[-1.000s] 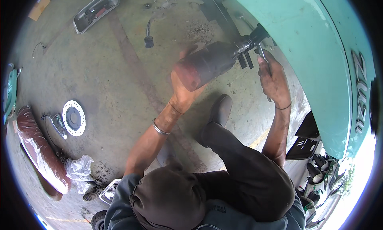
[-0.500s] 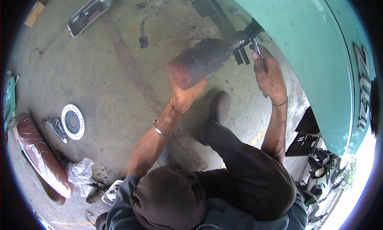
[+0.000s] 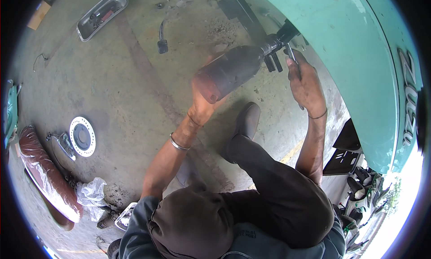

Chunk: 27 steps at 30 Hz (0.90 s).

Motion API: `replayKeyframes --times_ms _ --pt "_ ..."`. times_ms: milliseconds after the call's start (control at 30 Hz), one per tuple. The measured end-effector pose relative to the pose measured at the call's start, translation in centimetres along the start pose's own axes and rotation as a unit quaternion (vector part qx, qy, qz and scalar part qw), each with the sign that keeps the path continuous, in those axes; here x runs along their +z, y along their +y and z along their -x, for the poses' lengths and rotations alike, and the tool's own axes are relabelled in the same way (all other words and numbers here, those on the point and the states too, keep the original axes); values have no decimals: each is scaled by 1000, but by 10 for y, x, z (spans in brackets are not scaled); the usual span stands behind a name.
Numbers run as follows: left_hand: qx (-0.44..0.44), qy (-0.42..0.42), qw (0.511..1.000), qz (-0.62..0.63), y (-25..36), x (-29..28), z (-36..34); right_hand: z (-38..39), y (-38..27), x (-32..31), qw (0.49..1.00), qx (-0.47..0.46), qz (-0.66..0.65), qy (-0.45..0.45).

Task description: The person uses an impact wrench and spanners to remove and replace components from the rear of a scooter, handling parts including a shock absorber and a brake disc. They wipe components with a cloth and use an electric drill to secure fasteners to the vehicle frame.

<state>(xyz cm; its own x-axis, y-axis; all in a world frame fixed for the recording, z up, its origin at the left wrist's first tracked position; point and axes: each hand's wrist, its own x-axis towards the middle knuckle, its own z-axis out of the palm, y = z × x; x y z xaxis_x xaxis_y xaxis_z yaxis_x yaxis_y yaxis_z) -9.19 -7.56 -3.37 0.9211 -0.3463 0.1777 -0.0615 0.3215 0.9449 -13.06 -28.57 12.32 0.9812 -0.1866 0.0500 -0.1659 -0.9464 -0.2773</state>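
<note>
My left hand (image 3: 203,101) is wrapped around a dark impact wrench (image 3: 233,70) with a reddish rear end. The tool's body hides most of my fingers. Its nose and socket (image 3: 270,44) point up and to the right, meeting a black metal part (image 3: 286,32) beside the mint-green body panel (image 3: 341,39). In my closed right hand (image 3: 308,86) is a metal spanner (image 3: 292,53), its upper end at that same black part. Whether the spanner's jaw sits on a nut or bolt cannot be made out.
A metal tray (image 3: 101,16) with small parts lies at the far left, near a loose pedal (image 3: 162,46). Nearer on the left are a white-rimmed disc (image 3: 82,137) and a plastic-wrapped brown seat (image 3: 49,173). Black slotted parts (image 3: 342,162) stand at the right.
The rear of the impact wrench has shifted slightly right, with my left hand following. My right hand and the spanner have moved a little to the right.
</note>
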Motion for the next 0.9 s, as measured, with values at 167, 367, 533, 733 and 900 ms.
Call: replayKeyframes --times_ms 167,367,533,733,900 --pt "-7 -80 962 -262 40 -10 -21 1 5 0 1000 0 5 6" --pt "-46 -54 956 -285 28 -18 -12 0 13 -3 1000 0 -18 -3" --pt "12 47 908 -416 3 -77 29 2 18 0 1000 -14 -14 9" --pt "-72 108 917 -378 22 -117 33 3 10 3 1000 -11 -21 -7" --pt "-1 111 910 -399 -18 -112 17 4 71 14 926 -218 289 105"
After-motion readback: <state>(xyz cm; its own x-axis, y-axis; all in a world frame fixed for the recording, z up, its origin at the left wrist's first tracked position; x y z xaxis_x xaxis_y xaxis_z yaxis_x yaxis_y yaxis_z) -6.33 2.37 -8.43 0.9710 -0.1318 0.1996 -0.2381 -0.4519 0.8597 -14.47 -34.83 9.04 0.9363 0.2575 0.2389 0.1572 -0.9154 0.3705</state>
